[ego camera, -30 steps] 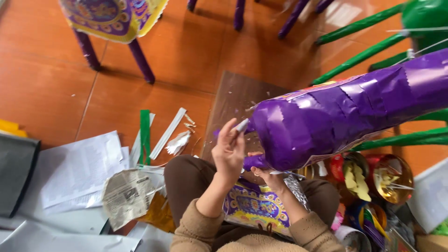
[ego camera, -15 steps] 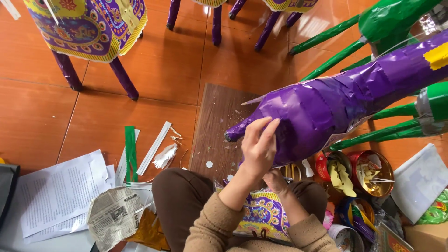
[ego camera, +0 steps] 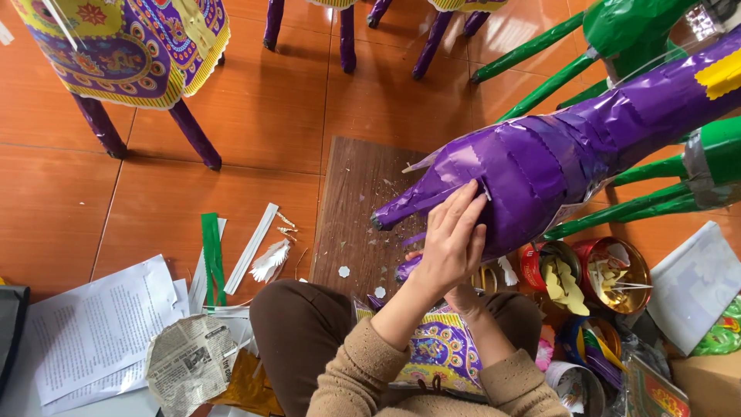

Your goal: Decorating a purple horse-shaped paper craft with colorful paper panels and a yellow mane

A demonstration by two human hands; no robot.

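The left hand (ego camera: 451, 243) lies flat, fingers spread, on the head of the purple foil-covered paper horse figure (ego camera: 540, 158), which hangs over the brown wooden board (ego camera: 359, 208). The right hand (ego camera: 463, 297) sits mostly hidden beneath; I cannot tell its grip. Smoothing works best with firm, even strokes toward the muzzle, supported from below.

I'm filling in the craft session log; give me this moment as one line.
left hand: flat on purple paper horse head | right hand: under it, mostly hidden | below: wooden board | nearby: red tins
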